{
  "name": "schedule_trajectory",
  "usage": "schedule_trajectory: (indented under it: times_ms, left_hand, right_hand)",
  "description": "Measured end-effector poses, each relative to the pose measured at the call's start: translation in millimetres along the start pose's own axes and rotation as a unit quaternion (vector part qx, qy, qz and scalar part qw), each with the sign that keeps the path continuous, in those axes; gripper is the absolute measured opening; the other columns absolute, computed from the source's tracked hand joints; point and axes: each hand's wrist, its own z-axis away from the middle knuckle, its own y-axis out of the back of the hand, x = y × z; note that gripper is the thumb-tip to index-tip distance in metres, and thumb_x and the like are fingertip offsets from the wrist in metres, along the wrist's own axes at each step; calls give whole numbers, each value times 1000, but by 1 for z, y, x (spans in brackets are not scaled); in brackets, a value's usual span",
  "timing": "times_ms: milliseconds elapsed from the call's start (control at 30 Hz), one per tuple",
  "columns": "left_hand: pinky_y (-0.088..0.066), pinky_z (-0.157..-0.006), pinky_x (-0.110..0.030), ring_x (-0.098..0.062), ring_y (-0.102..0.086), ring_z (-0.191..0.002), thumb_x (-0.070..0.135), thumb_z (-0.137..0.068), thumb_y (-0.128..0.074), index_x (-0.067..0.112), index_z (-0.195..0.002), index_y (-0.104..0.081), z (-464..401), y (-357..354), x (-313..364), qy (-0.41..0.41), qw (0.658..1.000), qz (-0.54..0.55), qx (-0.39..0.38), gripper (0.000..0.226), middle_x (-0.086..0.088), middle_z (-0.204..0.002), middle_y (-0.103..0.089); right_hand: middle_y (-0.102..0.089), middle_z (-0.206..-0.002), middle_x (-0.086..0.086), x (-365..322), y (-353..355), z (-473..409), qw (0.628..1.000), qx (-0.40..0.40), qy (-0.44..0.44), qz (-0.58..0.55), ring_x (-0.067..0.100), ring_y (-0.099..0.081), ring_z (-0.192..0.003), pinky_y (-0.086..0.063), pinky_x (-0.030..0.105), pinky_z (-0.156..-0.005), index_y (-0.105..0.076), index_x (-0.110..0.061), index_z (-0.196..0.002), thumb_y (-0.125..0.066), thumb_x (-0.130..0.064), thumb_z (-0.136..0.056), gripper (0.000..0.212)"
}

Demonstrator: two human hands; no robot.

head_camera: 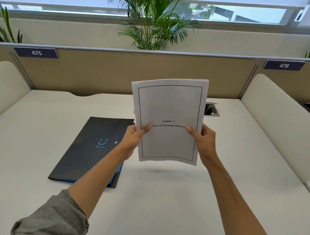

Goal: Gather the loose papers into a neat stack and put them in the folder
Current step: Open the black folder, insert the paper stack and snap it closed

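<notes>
1 paper stack (169, 107), 1 folder (92, 147), 2 hands (132, 139), 3 plants (154, 24), 2 no. tags (36, 52).

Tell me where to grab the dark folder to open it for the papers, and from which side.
Take the folder by its front cover's right long edge, near the far corner, coming in from the right. It lies flat and closed on the desk; layers gape along that right edge at the near end, suggesting the spine is on the left. Both hands, left hand and right hand, currently hold the paper stack.

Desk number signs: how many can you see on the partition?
2. Sign 475 is at the partition's left end; sign 476 is at its right end. Others may lie outside the view.
</notes>
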Motion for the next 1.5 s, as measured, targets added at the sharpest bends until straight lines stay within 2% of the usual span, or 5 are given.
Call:
schedule_trajectory:
  times_ms: [333,500,800,1000,1500]
  left_hand:
    - [-52,-92,-36,-26,-68,-101,22,-87,-70,4,-95,-75,7,4,-39,2,999,-18,44,21,-15,-104,-74]
    - [-49,-93,-29,-24,-65,-111,18,-87,-69,9,-110,-72,10,8,-55,25,998,-34,43,24,-5,-109,-74]
    - [-44,-104,-37,-23,-59,-117,22,-90,-65,8,-127,-62,6,10,-52,47,997,-62,25,39,-5,-121,-68]
    - [-43,-105,-38,-23,-58,-118,23,-92,-64,9,-131,-59,6,9,-48,51,996,-70,16,41,-6,-124,-67]
    - [-57,-74,-24,-10,-72,-92,20,-85,-73,18,-106,-67,-1,11,-28,46,994,41,91,23,5,-99,-77]
  right_hand:
    - [-78,-82,-2,43,-5,18,997,43,-68,18,15,-73,-78,-57,23,-67,-77,-17,-80,-78,-16,-82,2]
    - [-57,-71,30,55,-8,24,995,42,-89,24,20,-57,-74,-47,36,-72,-60,20,-84,-76,-20,-85,44]
    - [-76,-74,-7,56,-9,28,994,32,-89,47,7,-71,-70,-57,18,-66,-76,-22,-71,-74,-20,-86,15]
    - [-75,-87,14,53,-10,30,995,31,-81,46,17,-69,-76,-56,28,-73,-76,-17,-76,-75,-18,-86,10]
    - [-79,-89,0,41,9,26,998,14,-45,51,17,-75,-82,-58,21,-69,-77,-17,-89,-83,-23,-76,15]
